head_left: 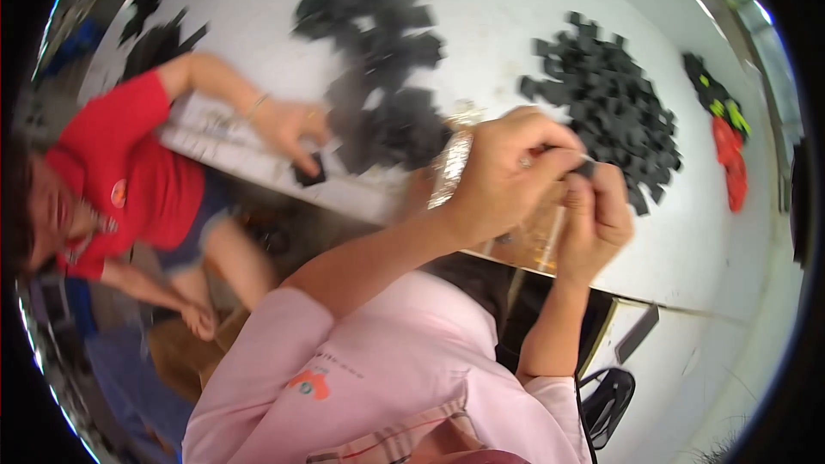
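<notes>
My right hand (pixel 595 222) is closed, its thumb and fingers pinching a small black piece (pixel 586 169). Right beside it, my left hand (pixel 509 174) is in a pinch with its fingertips at the edge of that piece. Whatever thin thing those left fingertips may hold is too small to make out. Both hands are raised over the white table, in front of a large heap of similar black pieces (pixel 614 103). Crinkled shiny foil (pixel 451 163) shows next to my left wrist.
A co-worker in a red shirt (pixel 120 167) sits at the left, one hand (pixel 292 131) holding a black piece near another long heap (pixel 378 77). A brownish tray (pixel 526 245) lies under my hands. Red and yellow-green things (pixel 729 155) lie far right on the white table (pixel 490 26).
</notes>
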The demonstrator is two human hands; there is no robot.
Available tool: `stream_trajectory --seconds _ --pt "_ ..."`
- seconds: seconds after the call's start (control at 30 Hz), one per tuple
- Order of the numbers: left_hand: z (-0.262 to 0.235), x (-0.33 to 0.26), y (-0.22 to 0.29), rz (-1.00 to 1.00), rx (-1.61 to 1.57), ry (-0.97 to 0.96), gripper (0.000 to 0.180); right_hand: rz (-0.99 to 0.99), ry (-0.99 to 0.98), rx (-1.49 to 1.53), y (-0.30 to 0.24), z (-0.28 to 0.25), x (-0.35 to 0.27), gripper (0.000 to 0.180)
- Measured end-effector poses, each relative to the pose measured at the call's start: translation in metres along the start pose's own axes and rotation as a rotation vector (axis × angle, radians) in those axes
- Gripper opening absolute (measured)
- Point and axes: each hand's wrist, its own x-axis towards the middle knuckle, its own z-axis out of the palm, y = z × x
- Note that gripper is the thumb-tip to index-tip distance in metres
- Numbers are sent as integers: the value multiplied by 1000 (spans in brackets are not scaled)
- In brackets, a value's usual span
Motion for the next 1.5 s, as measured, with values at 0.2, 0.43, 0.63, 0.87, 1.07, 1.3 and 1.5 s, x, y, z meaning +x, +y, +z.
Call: stream_trajectory --seconds 0.2,0.43,0.63,0.87,1.07,1.3,1.5 --pt "0 -4 -5 -109 -216 -55 4 52 -6 179 -6 -7 4 9" --pt "3 -7 -5 -63 -205 -8 4 -93 -35 94 1 -7 8 7" --pt "-1 -7 -11 40 -51 -64 4 -138 39 87 10 0 0 7" --pt "-6 4 -4 185 231 -150 12 -122 -16 28 5 -2 4 5" --pt "12 -6 -17 392 119 97 10 -96 79 -86 10 -2 -12 8" --pt "-26 -40 -34 219 281 195 14 30 -165 -11 6 -12 5 11" --pt "-176 -108 -54 -177 875 636 24 -149 338 -227 -17 0 -27 14"
